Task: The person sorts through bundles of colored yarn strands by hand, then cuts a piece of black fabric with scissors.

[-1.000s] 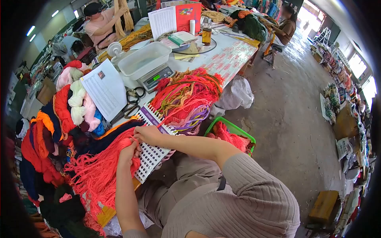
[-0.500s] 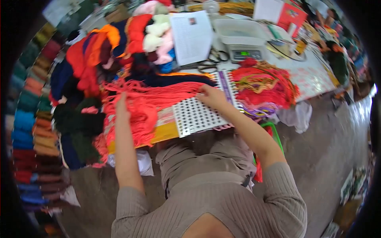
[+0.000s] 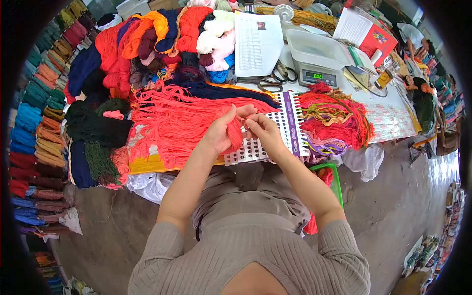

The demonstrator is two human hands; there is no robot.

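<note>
Long coral yarn strands [image 3: 172, 123] lie spread across the table's front left. At their right end my left hand [image 3: 221, 133] is closed around a bundle of them, thumb up. Close beside it, my right hand [image 3: 265, 133] pinches thumb and forefinger together at the yarn's end; what lies between the fingertips is too small to make out. Beneath both hands is a white card punched with rows of holes [image 3: 250, 150], with a purple lettered strip [image 3: 293, 128] along its right side. Red, green and purple yarn [image 3: 334, 115] hangs from the card's right edge.
Colourful skeins [image 3: 194, 29] are heaped at the back left. Behind the card lie black-handled scissors [image 3: 285, 73], a printed sheet [image 3: 255, 46] and a digital scale [image 3: 318, 77] carrying a clear plastic tub [image 3: 314, 46]. A green basket [image 3: 337, 184] stands below the table's edge.
My left hand has moved right from the far end of the strands and now grips their right end. My right hand stays near the card, now close to my left. The strands lie flatter.
</note>
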